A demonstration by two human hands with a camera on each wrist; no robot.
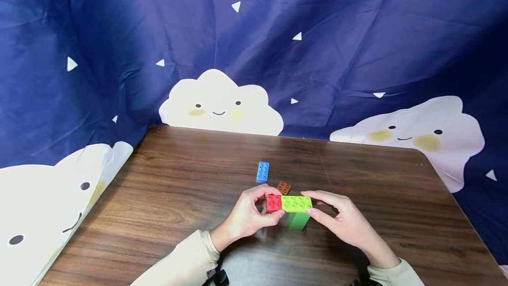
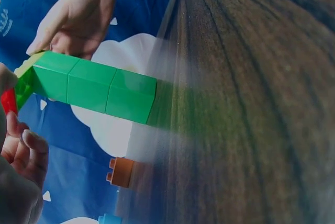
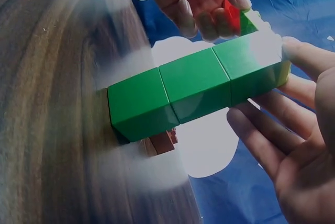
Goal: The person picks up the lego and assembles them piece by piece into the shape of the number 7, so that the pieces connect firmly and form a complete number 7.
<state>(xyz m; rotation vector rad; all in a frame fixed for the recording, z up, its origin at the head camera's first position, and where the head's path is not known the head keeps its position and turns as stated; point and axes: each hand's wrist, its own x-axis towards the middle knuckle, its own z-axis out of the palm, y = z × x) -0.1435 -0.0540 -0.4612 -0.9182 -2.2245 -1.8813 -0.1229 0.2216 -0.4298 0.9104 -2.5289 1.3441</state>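
Observation:
A tower of three green bricks (image 3: 170, 90) stands upright on the table. Across its top lies a long lime-green brick (image 1: 296, 204), which sticks out to the left past the tower. Against that overhanging end sits a small red brick (image 1: 274, 203), level with the lime one in the head view. Thumb and fingers of my left hand (image 1: 247, 216) pinch the red brick at its front and back. At the other end, my right hand (image 1: 344, 219) holds the lime-green brick's right end between thumb and index finger. The red brick's underside is mostly hidden by left fingers.
Just behind the tower a small brown brick (image 1: 283, 187) lies on the wooden table (image 1: 190, 175). Farther back and to the left is a longer blue brick (image 1: 263, 171). A dark blue curtain (image 1: 270, 34) with clouds hangs behind the table's far edge.

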